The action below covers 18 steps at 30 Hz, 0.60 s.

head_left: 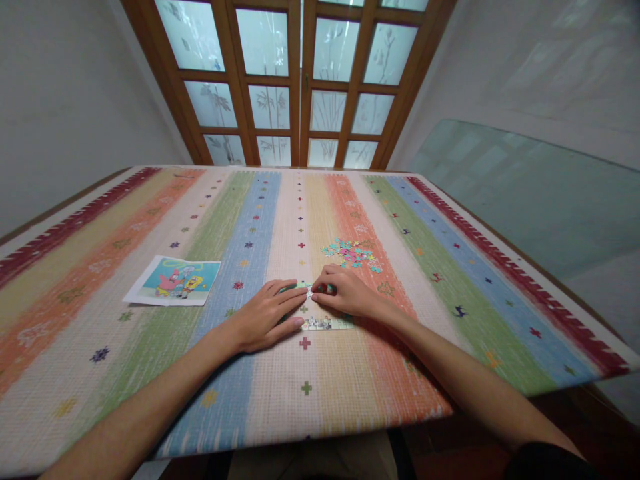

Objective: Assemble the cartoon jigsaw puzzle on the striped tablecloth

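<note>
My left hand (271,316) lies flat, fingers stretched out, on the left side of a partly joined jigsaw puzzle (326,323). Its fingertips reach a small whitish puzzle piece (309,293) near the puzzle's upper edge. From the other side, my right hand (346,291) pinches this piece between thumb and forefinger. Joined pieces show along the puzzle's lower edge, while both hands cover parts of its sides. Just beyond my right hand is a loose pile of puzzle pieces (351,253) in turquoise, pink and yellow.
To the left, a printed cartoon picture (176,280) rests on the striped tablecloth (280,387). Wooden doors with frosted panes (273,107) stand behind the table. A pale green glass panel (530,193) is at the right, by the wall.
</note>
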Each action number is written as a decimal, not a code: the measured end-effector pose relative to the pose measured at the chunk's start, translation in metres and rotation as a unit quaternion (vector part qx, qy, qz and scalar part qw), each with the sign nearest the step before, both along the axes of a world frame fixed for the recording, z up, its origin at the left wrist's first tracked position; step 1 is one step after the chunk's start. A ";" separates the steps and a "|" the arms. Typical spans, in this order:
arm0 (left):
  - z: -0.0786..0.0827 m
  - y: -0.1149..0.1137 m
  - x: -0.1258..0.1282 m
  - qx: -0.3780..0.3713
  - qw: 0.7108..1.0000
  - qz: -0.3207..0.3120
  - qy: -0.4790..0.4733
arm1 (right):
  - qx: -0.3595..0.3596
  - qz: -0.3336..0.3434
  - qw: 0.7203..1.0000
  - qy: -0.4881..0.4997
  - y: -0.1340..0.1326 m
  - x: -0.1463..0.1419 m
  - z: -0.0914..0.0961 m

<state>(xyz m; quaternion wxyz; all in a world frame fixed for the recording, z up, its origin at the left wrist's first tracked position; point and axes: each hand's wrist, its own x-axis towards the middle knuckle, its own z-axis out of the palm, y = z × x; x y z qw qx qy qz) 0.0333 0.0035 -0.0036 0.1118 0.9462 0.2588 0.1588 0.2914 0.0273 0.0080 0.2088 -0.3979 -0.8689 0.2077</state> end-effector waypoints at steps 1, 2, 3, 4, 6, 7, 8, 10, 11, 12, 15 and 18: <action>0.000 0.000 0.000 0.000 1.000 0.000 0.000 | 0.001 0.000 1.000 -0.001 0.000 0.000 0.000; 0.000 0.000 0.000 -0.001 1.000 0.000 -0.002 | 0.002 0.001 1.000 -0.001 0.000 0.000 0.000; 0.000 0.000 0.000 -0.003 1.000 -0.001 -0.004 | 0.004 0.002 1.000 0.000 0.000 0.000 0.000; 0.000 -0.001 0.000 -0.005 1.000 -0.001 -0.006 | 0.005 0.002 1.000 0.000 0.000 0.001 0.000; 0.000 0.000 0.001 -0.006 1.000 -0.001 -0.009 | 0.008 0.004 1.000 -0.001 -0.001 0.000 0.000; 0.000 0.000 0.001 -0.004 1.000 -0.002 -0.009 | 0.009 0.005 1.000 -0.002 -0.001 0.000 0.000; 0.000 0.000 0.000 -0.003 1.000 -0.003 -0.008 | 0.010 0.005 1.000 -0.003 -0.001 0.000 -0.001; 0.000 0.000 0.000 0.000 1.000 -0.002 -0.008 | 0.012 0.007 1.000 -0.008 -0.001 0.000 -0.001; -0.001 0.000 0.000 0.000 1.000 -0.002 -0.010 | 0.014 0.008 1.000 -0.011 -0.001 0.000 -0.002; -0.001 0.000 0.000 -0.001 1.000 -0.001 -0.013 | 0.018 0.009 1.000 -0.015 -0.001 0.000 -0.002; -0.001 0.000 0.000 -0.002 1.000 -0.001 -0.019 | 0.035 0.019 0.999 -0.027 -0.001 0.000 -0.003; -0.001 0.000 0.000 -0.003 1.000 0.000 -0.015 | 0.057 0.032 0.997 -0.036 -0.001 0.001 -0.003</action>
